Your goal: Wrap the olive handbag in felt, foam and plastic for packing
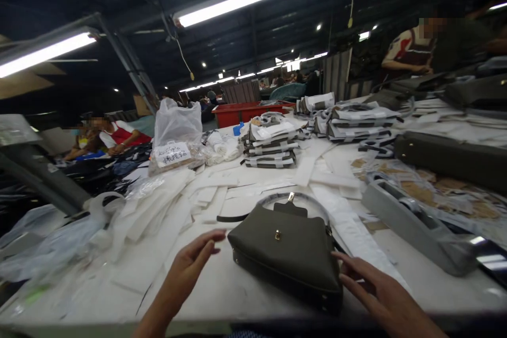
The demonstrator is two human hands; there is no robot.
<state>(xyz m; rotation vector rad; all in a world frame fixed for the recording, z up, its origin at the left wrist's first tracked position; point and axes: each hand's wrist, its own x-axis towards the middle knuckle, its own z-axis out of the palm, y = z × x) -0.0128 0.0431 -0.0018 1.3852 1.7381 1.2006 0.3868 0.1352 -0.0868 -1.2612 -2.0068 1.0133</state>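
Observation:
A dark olive handbag [277, 243] lies on the white table in front of me, its gold clasp facing up and its flap [291, 208] folded out at the far side. Its strap, partly wrapped in clear plastic, loops behind it. My left hand [186, 264] hovers just off the bag's left corner, fingers stretched out, holding nothing. At the right edge, my right hand [372, 285] has its fingers apart, the fingertips touching or nearly touching the bag's side. I cannot tell whether they press on it.
A grey tape dispenser [415, 227] stands to the right. White foam strips [158, 211] cover the left side. Wrapped bag pieces [273, 142] are stacked behind, near a labelled plastic sack [174, 134] and a red bin [249, 112]. Other people work farther back.

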